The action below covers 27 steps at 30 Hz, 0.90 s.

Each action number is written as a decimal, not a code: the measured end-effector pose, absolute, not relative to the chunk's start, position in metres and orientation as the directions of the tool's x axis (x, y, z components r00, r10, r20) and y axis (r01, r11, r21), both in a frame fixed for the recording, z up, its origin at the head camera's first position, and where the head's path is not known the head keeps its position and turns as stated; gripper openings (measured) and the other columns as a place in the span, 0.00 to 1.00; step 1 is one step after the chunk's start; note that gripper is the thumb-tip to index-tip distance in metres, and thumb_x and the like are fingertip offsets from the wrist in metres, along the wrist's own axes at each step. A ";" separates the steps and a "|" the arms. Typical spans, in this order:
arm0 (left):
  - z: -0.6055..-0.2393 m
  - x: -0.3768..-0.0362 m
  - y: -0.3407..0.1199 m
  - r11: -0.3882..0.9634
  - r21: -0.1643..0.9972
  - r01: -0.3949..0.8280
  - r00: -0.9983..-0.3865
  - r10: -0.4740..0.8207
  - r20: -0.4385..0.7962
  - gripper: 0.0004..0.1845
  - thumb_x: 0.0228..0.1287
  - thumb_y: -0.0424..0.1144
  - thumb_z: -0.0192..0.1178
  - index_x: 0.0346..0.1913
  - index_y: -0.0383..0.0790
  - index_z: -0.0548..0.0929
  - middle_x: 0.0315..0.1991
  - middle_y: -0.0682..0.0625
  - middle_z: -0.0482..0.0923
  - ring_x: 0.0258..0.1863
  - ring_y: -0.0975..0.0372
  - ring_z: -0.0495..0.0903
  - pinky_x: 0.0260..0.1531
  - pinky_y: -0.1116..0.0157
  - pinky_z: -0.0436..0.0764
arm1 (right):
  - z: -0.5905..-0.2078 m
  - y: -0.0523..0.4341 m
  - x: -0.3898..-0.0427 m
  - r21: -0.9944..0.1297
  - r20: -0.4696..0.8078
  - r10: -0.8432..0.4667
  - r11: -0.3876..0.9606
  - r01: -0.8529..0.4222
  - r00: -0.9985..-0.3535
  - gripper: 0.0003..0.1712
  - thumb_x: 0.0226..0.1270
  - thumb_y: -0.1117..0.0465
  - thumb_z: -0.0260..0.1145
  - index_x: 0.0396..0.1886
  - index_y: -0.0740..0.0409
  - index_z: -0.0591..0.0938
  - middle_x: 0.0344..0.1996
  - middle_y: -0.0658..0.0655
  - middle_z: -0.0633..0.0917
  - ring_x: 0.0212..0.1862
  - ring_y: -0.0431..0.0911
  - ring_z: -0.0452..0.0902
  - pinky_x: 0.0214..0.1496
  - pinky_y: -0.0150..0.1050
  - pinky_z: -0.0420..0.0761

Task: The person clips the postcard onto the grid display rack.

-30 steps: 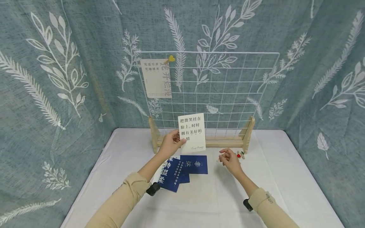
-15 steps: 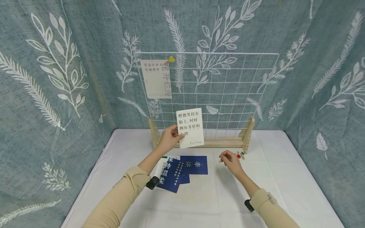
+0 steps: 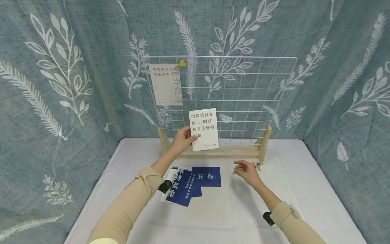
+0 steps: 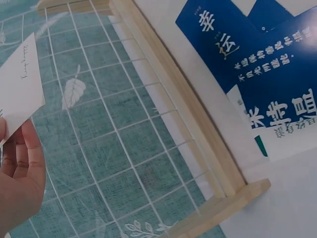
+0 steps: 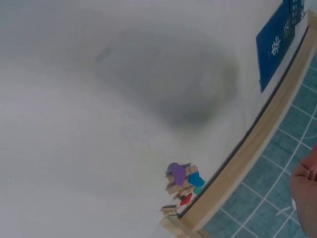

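My left hand (image 3: 181,139) pinches a white card (image 3: 205,125) with dark printed characters, thumb in front and fingers behind. It is upright, overlapping the lower part of the white wire grid (image 3: 243,100) in the head view. My right hand (image 3: 248,173), above the table to the right of the blue cards, pinches a small clothespin with a green piece (image 3: 236,168) between thumb and fingers. Only an edge of that hand shows in the right wrist view. Several wooden clothespins with coloured hearts (image 5: 179,174) lie near the grid's stand, partly behind the right hand in the head view.
Blue and white cards (image 3: 182,189) lie overlapping on the white tablecloth (image 3: 213,220). Another card (image 3: 166,84) hangs at the grid's upper left under a yellow heart clothespin (image 3: 182,63). A wooden stand (image 3: 263,144) supports the grid, with leaf-patterned curtains (image 3: 100,67) around.
My left hand has raised the white card higher in front of the grid. My right hand has stayed nearly in place, its fingers turning so that the clothespin's green piece shows.
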State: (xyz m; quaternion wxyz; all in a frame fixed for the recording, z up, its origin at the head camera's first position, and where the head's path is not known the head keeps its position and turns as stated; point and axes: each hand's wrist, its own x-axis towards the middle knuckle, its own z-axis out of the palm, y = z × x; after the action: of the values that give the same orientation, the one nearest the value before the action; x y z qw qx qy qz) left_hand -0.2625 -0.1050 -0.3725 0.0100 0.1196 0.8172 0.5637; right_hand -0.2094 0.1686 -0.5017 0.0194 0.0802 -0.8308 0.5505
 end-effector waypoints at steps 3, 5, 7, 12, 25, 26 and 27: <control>-0.370 -0.265 -0.104 0.351 0.914 0.204 -0.968 0.214 0.134 0.16 0.63 0.26 0.57 0.54 0.27 0.75 0.41 0.32 0.80 0.26 0.68 0.76 0.34 0.56 0.84 | -0.502 0.168 -0.208 -0.913 0.114 -0.152 0.373 -0.164 -0.982 0.16 0.57 0.73 0.66 0.43 0.79 0.78 0.36 0.72 0.84 0.30 0.31 0.76 0.35 0.24 0.78; -0.369 -0.267 -0.104 0.363 0.906 0.220 -0.965 0.217 0.147 0.16 0.63 0.26 0.57 0.54 0.27 0.75 0.40 0.32 0.81 0.26 0.67 0.76 0.32 0.60 0.84 | -0.503 0.168 -0.207 -0.919 0.119 -0.190 0.351 -0.180 -0.975 0.13 0.57 0.72 0.67 0.39 0.80 0.79 0.36 0.73 0.84 0.30 0.31 0.79 0.35 0.24 0.79; -0.367 -0.268 -0.103 0.378 0.897 0.230 -0.964 0.216 0.156 0.16 0.63 0.27 0.57 0.53 0.27 0.75 0.40 0.33 0.81 0.27 0.66 0.76 0.30 0.65 0.84 | -0.503 0.168 -0.206 -0.927 0.128 -0.221 0.320 -0.196 -0.967 0.11 0.57 0.73 0.66 0.36 0.80 0.79 0.35 0.75 0.83 0.29 0.30 0.80 0.36 0.24 0.80; -0.357 -0.267 -0.101 0.370 0.900 0.232 -0.964 0.212 0.162 0.16 0.63 0.26 0.57 0.54 0.27 0.75 0.41 0.31 0.80 0.29 0.60 0.78 0.31 0.63 0.84 | -0.494 0.167 -0.202 -0.919 0.160 -0.242 0.319 -0.234 -0.957 0.08 0.59 0.72 0.65 0.35 0.76 0.80 0.35 0.74 0.83 0.28 0.29 0.76 0.34 0.26 0.78; -0.346 -0.286 -0.099 0.391 0.887 0.245 -0.966 0.179 0.188 0.16 0.62 0.27 0.58 0.53 0.27 0.75 0.40 0.32 0.80 0.26 0.66 0.74 0.30 0.65 0.84 | -0.475 0.163 -0.214 -0.843 0.243 -0.212 0.436 -0.314 -0.947 0.13 0.59 0.71 0.65 0.43 0.75 0.81 0.38 0.70 0.84 0.37 0.41 0.80 0.39 0.26 0.80; -0.344 -0.287 -0.099 0.381 0.892 0.243 -0.966 0.180 0.186 0.16 0.63 0.27 0.58 0.53 0.27 0.75 0.40 0.32 0.80 0.25 0.66 0.75 0.31 0.64 0.85 | -0.471 0.162 -0.215 -0.838 0.240 -0.214 0.448 -0.313 -0.947 0.14 0.59 0.70 0.66 0.43 0.75 0.81 0.39 0.70 0.84 0.37 0.43 0.81 0.39 0.26 0.80; -0.342 -0.287 -0.100 0.373 0.895 0.243 -0.966 0.181 0.187 0.16 0.63 0.27 0.58 0.53 0.27 0.75 0.41 0.31 0.80 0.25 0.67 0.75 0.32 0.63 0.85 | -0.467 0.161 -0.216 -0.835 0.236 -0.215 0.454 -0.311 -0.948 0.14 0.58 0.70 0.66 0.43 0.74 0.81 0.39 0.69 0.84 0.37 0.45 0.81 0.39 0.26 0.80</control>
State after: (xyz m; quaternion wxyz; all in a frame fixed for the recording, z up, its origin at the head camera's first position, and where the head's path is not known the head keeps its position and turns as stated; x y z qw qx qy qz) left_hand -0.2873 -0.0999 -0.3417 -0.0286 0.1280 0.8282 0.5449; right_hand -0.2157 0.1611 -0.4673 0.0481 0.1546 -0.8513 0.4990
